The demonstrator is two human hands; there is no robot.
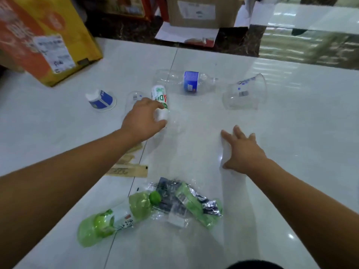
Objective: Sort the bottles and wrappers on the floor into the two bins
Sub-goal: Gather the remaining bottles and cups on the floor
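Observation:
My left hand (pixel 142 120) grips the lower end of a small white bottle with green and red print (pixel 159 98) lying on the white tiled floor. My right hand (pixel 242 150) hovers open over bare tile, fingers spread, holding nothing. Beyond them lie a clear bottle with a blue label (pixel 186 81), a clear plastic cup on its side (pixel 245 92), a smaller clear cup (pixel 134 98) and a blue-and-white paper cup (pixel 101 100). Near me lie a green bottle (pixel 114 218) and crumpled green and silver wrappers (pixel 192 202).
An orange and yellow cardboard box (pixel 44 37) stands at the back left, a brown cardboard box (pixel 202 12) at the back centre. Tan paper sleeves (pixel 128 167) lie under my left forearm. A glass-topped table (pixel 314 18) edges the right rear.

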